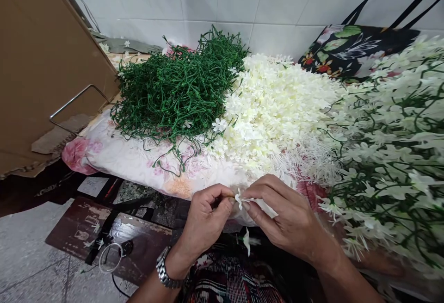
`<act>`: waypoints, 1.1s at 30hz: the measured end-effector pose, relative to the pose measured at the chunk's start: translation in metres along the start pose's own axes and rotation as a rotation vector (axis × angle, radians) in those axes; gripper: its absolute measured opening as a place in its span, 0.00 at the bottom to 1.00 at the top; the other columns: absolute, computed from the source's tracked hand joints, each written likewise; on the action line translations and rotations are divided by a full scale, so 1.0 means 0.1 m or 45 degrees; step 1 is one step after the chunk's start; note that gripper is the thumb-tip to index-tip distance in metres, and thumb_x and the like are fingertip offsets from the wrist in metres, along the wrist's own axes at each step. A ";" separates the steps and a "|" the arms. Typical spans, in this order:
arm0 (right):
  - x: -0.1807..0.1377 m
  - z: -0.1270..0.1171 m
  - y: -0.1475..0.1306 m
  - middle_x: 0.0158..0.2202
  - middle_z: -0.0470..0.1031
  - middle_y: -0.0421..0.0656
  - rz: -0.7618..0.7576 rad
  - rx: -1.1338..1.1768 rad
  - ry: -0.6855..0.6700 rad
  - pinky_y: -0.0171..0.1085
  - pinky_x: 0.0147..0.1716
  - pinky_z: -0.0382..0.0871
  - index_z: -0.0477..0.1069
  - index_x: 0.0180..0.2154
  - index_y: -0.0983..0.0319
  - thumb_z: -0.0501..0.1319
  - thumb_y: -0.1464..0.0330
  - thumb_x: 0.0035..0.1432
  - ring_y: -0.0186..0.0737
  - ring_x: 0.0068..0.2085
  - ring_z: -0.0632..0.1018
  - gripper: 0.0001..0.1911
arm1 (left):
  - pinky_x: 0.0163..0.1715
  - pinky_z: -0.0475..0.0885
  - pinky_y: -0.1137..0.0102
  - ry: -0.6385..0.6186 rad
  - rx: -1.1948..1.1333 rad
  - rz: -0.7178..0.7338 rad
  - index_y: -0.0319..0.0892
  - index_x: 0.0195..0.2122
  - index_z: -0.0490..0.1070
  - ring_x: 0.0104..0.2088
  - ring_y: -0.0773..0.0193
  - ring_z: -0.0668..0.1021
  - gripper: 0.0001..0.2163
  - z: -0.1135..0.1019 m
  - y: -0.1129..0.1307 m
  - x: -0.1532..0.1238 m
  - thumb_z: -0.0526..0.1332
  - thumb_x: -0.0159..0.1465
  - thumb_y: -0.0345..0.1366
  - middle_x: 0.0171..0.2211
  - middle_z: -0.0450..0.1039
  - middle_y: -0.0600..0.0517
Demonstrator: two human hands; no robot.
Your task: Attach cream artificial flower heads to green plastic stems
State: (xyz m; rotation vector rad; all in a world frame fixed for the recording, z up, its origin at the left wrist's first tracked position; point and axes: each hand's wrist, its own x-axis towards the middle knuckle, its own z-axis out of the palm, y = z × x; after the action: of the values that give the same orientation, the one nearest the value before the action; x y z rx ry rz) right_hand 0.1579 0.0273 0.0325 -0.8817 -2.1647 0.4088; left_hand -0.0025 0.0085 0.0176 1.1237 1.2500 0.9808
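Note:
Just above my lap, both hands meet at a small white artificial flower [238, 198]. My left hand [211, 213], with a watch on its wrist, pinches it from the left side. From the right, my right hand [282, 208] is closed in a pinch on thin white strands that stick out of the flower's middle. What sits between the left fingertips behind the petals is hidden. Below the hands, another white flower [246, 242] hangs near a dark green stem tip, partly blurred.
On the floral cloth [135, 159] lie green plastic stems [176, 85], loose white petals [277, 104] and white strands [312, 162]. Assembled flower sprays [388, 155] heap at right. A floral bag [360, 51] leans on the wall. A cardboard box [45, 71] stands left, above a brown board [138, 243].

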 end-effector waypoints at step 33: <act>-0.03 0.15 0.12 0.26 0.69 0.43 -0.054 0.049 0.007 0.33 0.26 0.68 0.64 0.34 0.64 0.54 0.81 0.55 0.34 0.29 0.70 0.08 | 0.14 0.58 0.77 -0.190 -0.229 -0.345 0.39 0.20 0.67 0.13 0.74 0.63 0.05 -0.05 0.01 0.08 0.56 0.49 0.33 0.15 0.64 0.57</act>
State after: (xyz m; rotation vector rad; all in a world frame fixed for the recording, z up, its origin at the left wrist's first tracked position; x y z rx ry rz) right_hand 0.1533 0.0335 0.0149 -0.8132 -2.1597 0.4253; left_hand -0.0066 0.0172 0.0171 0.8463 1.1343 0.7733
